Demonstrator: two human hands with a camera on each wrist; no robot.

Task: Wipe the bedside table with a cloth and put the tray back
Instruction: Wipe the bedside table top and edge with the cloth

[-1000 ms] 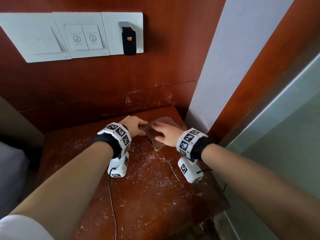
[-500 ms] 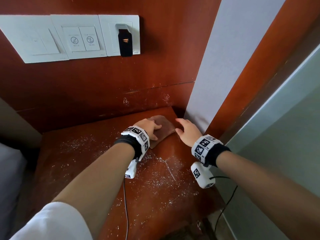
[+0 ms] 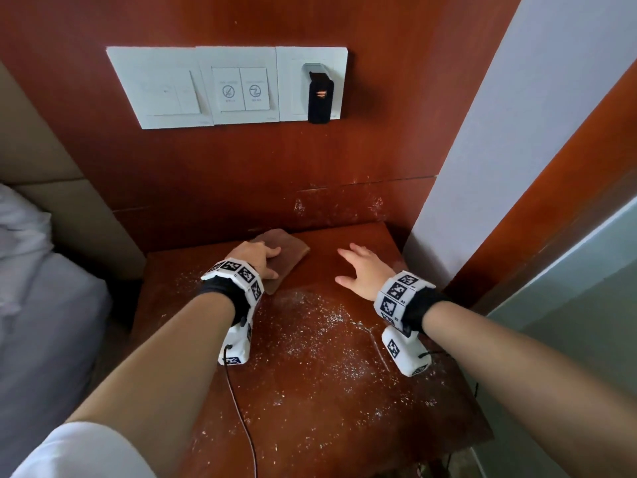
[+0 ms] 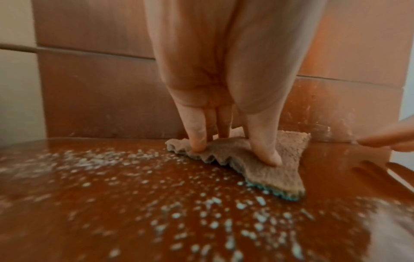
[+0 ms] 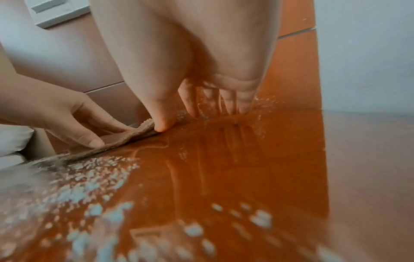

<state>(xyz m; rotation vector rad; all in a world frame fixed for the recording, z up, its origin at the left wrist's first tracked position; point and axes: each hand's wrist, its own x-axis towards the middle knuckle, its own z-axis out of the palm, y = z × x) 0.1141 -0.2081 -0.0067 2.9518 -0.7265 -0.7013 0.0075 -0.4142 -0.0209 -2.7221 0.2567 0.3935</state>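
Note:
A brown cloth (image 3: 287, 255) lies flat on the reddish wooden bedside table (image 3: 331, 401), near its back edge. My left hand (image 3: 262, 258) presses on the cloth with straight fingers; the left wrist view shows the fingers (image 4: 198, 141) and thumb flat on the cloth (image 4: 264, 170). My right hand (image 3: 358, 267) rests to the right of the cloth, fingers spread on bare wood and apart from the cloth. In the right wrist view its fingertips (image 5: 228, 108) touch the tabletop. White powder (image 3: 310, 326) is scattered over the middle and front of the table. No tray is in view.
A white switch panel (image 3: 227, 86) with a black plug-in charger (image 3: 320, 94) hangs on the wood wall behind. A bed with white bedding (image 3: 41, 305) stands at the left, a white wall column (image 3: 482, 160) at the right. Thin black cables (image 3: 241, 419) trail from the wrist cameras.
My right hand has let go of the cloth and moved off to the right. My left hand has slid the cloth leftward along the back of the table, leaving cleaner wood behind it.

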